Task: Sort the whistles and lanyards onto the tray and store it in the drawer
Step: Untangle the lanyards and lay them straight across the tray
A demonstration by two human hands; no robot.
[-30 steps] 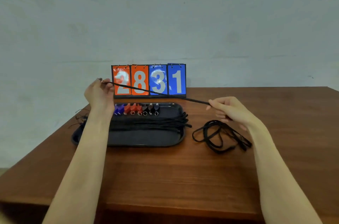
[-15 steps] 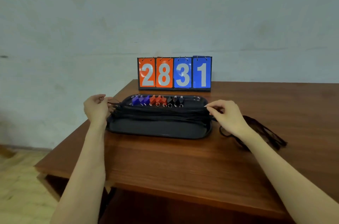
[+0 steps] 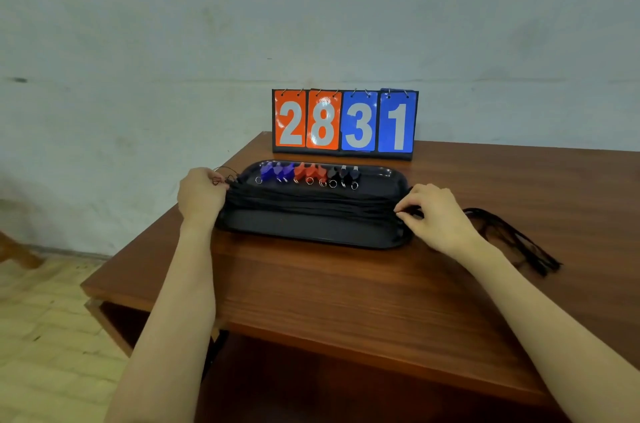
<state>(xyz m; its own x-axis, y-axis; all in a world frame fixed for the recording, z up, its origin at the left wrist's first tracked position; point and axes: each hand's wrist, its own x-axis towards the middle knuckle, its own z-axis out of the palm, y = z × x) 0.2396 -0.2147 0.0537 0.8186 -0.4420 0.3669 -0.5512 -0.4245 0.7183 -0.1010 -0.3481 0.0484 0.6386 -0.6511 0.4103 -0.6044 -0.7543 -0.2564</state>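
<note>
Tray (image 3: 311, 232): 9 whistles, 3 blue (image 3: 275, 171), 3 red (image 3: 309, 173), 3 black (image 3: 343, 174). Left hand (image 3: 201, 194) and right hand (image 3: 440, 215) each pinch the lanyard bundle (image 3: 311, 203). Brown table (image 3: 346, 284), pale wall.

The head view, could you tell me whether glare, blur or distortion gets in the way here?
Head view: glare patches streak the glossy scoreboard, yet 2831 reads clearly; wide-angle distortion stretches both forearms; the black lanyards merge with the black tray; the whistles look soft; lighting is flat, shadows faint.

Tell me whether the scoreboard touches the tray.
Apart. The head view shows a strip of bare table between the scoreboard and the tray's far rim.
</note>
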